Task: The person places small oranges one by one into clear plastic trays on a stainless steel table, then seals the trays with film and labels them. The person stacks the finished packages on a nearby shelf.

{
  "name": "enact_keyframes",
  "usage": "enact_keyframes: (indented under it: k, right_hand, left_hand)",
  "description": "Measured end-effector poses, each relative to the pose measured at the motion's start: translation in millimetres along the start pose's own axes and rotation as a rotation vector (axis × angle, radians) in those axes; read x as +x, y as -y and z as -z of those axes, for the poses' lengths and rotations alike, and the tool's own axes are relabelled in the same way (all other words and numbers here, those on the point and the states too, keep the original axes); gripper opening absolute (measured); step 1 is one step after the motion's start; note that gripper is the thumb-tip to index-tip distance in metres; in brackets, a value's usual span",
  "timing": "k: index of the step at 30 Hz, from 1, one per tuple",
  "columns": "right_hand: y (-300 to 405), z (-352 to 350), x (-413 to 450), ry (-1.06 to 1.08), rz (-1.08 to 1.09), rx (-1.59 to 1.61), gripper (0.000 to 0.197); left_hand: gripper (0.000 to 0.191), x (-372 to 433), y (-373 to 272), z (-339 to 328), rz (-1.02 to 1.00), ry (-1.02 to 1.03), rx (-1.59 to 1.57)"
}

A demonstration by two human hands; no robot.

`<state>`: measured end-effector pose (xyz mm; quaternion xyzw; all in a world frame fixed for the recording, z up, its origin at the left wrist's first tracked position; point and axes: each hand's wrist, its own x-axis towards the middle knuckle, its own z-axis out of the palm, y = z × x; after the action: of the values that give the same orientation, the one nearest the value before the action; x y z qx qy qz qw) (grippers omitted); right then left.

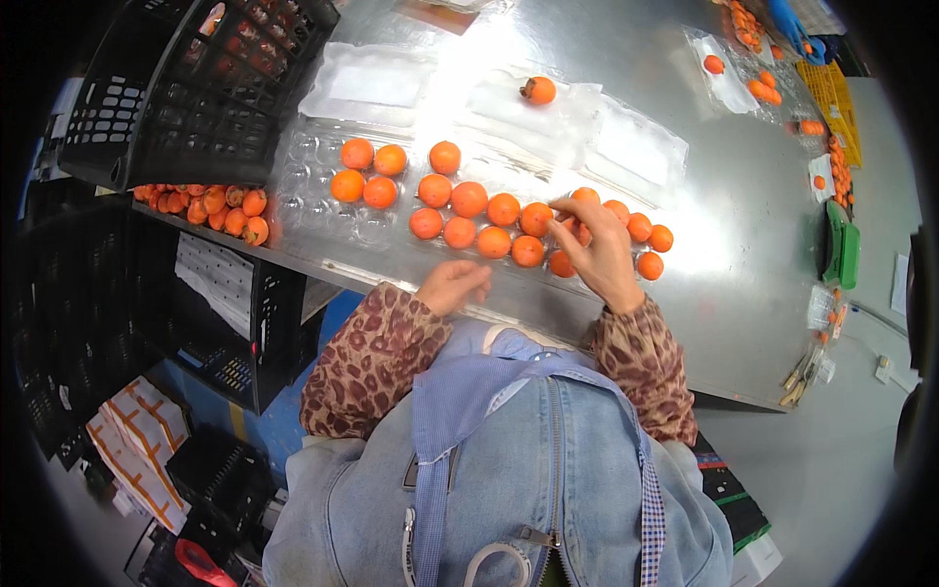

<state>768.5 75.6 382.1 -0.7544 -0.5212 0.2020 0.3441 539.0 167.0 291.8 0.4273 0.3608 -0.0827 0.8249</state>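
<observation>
Rows of orange persimmons (468,199) sit in clear plastic trays (304,180) along the near side of the metal table. My right hand (598,246) is over the right-hand tray, its thumb and fingers around a persimmon (579,232) that the hand partly covers. Its fingertips are close beside another persimmon (536,219). My left hand (453,285) hovers at the table's front edge, fingers curled and nothing visible in them. In the left tray several persimmons (357,153) fill part of the cups. A lone persimmon (539,90) rests farther back on clear packaging (506,110).
A black plastic crate (205,125) stands tilted at the left, beside a heap of persimmons (220,209). Flat clear packs (370,81) lie behind the trays. At far right are a blue-gloved hand (796,33), a green container (841,246) and tools (799,378).
</observation>
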Motion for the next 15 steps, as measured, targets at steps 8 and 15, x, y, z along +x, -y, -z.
enact_keyframes:
  k: [8, 15]
  right_hand:
    - [19.2, -54.6, 84.8, 0.077, 0.195, -0.153, 0.029]
    - [23.1, -106.4, 116.9, 0.119, 0.213, -0.488, 0.045]
  left_hand:
    - [0.037, -3.9, 2.7, -6.5, -0.083, -0.112, -0.038]
    - [0.039, -1.1, 0.0, -10.7, -0.062, -0.077, -0.042]
